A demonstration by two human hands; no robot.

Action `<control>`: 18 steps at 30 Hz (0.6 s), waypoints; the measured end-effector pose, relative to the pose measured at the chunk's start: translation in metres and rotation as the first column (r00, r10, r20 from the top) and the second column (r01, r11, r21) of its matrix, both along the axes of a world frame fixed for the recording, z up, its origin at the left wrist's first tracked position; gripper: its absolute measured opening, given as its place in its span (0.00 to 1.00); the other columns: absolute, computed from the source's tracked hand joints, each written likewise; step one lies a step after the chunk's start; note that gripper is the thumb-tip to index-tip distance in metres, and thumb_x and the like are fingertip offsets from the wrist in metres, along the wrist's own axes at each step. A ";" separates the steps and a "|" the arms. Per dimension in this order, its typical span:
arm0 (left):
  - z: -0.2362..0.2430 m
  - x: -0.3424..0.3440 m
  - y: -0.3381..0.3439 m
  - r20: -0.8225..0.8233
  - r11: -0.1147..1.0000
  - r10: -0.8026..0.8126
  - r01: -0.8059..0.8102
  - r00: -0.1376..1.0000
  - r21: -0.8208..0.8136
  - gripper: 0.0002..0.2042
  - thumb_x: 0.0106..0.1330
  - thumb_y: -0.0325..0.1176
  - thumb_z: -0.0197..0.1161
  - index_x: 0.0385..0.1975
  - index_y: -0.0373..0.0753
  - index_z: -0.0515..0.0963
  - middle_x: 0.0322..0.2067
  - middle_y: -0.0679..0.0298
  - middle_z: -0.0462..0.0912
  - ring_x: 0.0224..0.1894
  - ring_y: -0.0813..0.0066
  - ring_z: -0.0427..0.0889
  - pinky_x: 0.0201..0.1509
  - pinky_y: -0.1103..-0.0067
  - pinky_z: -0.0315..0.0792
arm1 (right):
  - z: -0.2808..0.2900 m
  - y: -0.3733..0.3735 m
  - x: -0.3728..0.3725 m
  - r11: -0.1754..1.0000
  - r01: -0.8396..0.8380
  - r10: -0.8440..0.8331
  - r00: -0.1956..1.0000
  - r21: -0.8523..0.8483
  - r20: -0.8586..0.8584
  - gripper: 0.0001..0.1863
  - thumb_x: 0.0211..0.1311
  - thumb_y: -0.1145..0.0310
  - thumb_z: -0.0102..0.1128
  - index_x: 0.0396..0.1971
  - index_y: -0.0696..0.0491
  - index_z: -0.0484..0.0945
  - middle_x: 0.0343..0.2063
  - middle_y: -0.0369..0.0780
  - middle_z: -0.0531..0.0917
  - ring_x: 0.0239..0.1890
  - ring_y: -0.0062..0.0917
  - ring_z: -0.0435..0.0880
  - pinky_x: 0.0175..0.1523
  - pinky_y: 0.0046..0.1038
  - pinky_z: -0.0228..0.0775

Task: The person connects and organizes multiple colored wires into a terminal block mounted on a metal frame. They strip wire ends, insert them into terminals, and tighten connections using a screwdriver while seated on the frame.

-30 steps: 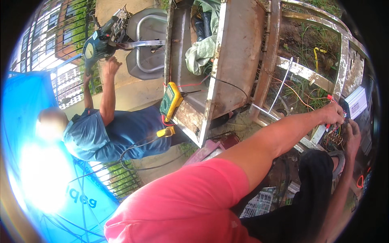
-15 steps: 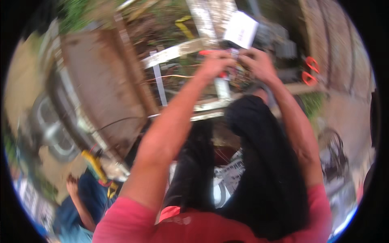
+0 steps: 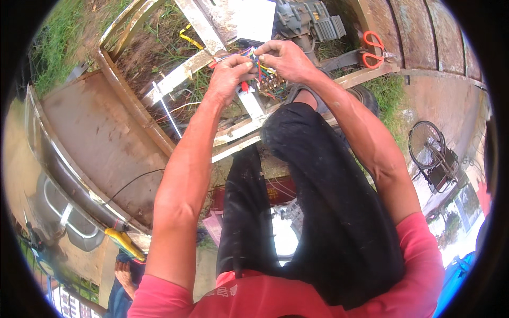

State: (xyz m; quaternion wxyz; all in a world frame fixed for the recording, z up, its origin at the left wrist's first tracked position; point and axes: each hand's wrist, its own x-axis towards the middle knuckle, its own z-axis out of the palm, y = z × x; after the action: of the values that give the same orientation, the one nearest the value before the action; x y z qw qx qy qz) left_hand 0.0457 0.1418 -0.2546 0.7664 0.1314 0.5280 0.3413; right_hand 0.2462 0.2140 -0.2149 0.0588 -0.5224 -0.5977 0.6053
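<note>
Both hands meet over a tangle of thin coloured wires (image 3: pixel 271 83) at a metal frame (image 3: pixel 183 79) with worn white paint. My right hand (image 3: pixel 286 61) has thumb and forefinger pinched on the upper wires, among them blue and yellow ones. Just left of it, my left hand (image 3: pixel 231 77) is closed, its fingertips pressed on wires of the same bunch. What each fingertip grips exactly is too small to make out. A red piece (image 3: pixel 245 86) shows beneath the left fingers. Beyond the hands a white panel (image 3: pixel 249 21) leans over the frame.
Scissors with orange handles (image 3: pixel 373 50) lie on a beam at the right, near a grey motor-like unit (image 3: pixel 313 21). A rusty metal sheet (image 3: pixel 101 127) fills the left. At lower left are a yellow handheld device (image 3: pixel 124 244) and another person's hand (image 3: pixel 124 275).
My view has shifted and sharpened, so the frame, scissors and white panel now appear farther left and higher. Both hands stay together at the wires.
</note>
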 end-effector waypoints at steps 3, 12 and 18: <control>0.000 0.001 0.000 0.003 1.000 0.016 -0.016 1.000 -0.016 0.05 0.71 0.28 0.64 0.40 0.34 0.80 0.39 0.59 0.85 0.41 0.71 0.86 0.49 0.77 0.82 | -0.007 -0.002 0.004 0.999 0.000 0.001 1.000 0.045 -0.031 0.14 0.68 0.68 0.62 0.49 0.60 0.83 0.38 0.42 0.88 0.42 0.22 0.86 0.49 0.27 0.78; -0.002 0.002 -0.001 0.005 1.000 0.015 -0.015 1.000 -0.003 0.04 0.71 0.28 0.64 0.40 0.35 0.79 0.38 0.58 0.86 0.38 0.71 0.86 0.42 0.77 0.81 | -0.001 -0.001 0.000 1.000 -0.002 0.002 1.000 0.003 0.026 0.15 0.66 0.67 0.64 0.48 0.60 0.83 0.39 0.43 0.88 0.42 0.22 0.86 0.50 0.27 0.78; 0.000 0.000 0.000 -0.007 1.000 0.015 -0.015 1.000 -0.024 0.05 0.71 0.28 0.64 0.40 0.34 0.80 0.39 0.59 0.85 0.42 0.71 0.86 0.49 0.77 0.82 | 0.001 0.001 -0.001 0.995 -0.074 0.069 0.994 0.068 0.084 0.15 0.67 0.67 0.64 0.48 0.60 0.84 0.39 0.42 0.88 0.43 0.22 0.86 0.51 0.27 0.78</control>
State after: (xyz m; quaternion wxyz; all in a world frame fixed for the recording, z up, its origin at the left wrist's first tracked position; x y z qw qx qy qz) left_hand 0.0457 0.1420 -0.2545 0.7636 0.1194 0.5358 0.3400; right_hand 0.2449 0.2154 -0.2140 0.0311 -0.5226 -0.6392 0.5634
